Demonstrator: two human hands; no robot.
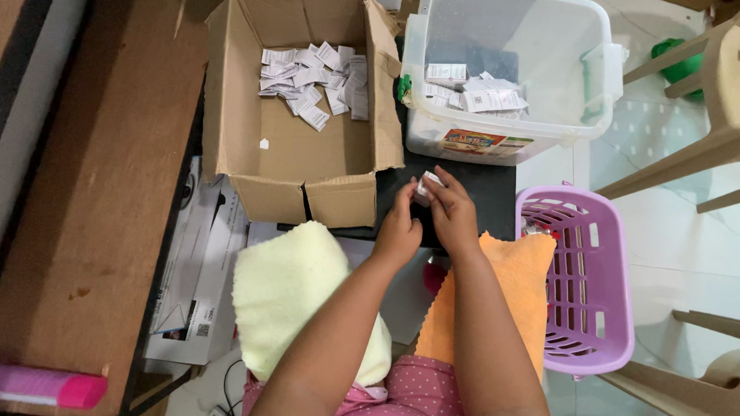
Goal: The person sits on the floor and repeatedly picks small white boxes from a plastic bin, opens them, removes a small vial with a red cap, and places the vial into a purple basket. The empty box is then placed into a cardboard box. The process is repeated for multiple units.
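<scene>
Packet (429, 184), small and white, sits pinched between both hands over a black surface (489, 197), just in front of the tub and beside the box's front right corner.

Going from the left: a brown board (93, 177) runs down the frame, with a pink bar (27, 384) lying at its lower end. Beside it lies a flat white carton (197, 283). Above that stands an open cardboard box (247, 134), flaps up, with a loose heap of white packets (313, 83) at its far end and one scrap on its bare floor. A pale yellow towel (286, 288) lies over the person's left knee, just below the box.

The left hand (398, 226) is curled, its fingertips closed on the packet's left edge. The right hand (450, 212) meets it from the other side, thumb and fingers pressed onto the same packet; the two hands touch at the fingertips. Under the right forearm lies an orange cloth (518, 275).

Behind the hands stands a clear plastic tub (509, 139) holding more white packets (477, 91). To the right, on the pale floor, a lilac basket (594, 287) with slotted walls stands just beside the orange cloth. Beige plastic chairs (730, 100) fill the right edge.
</scene>
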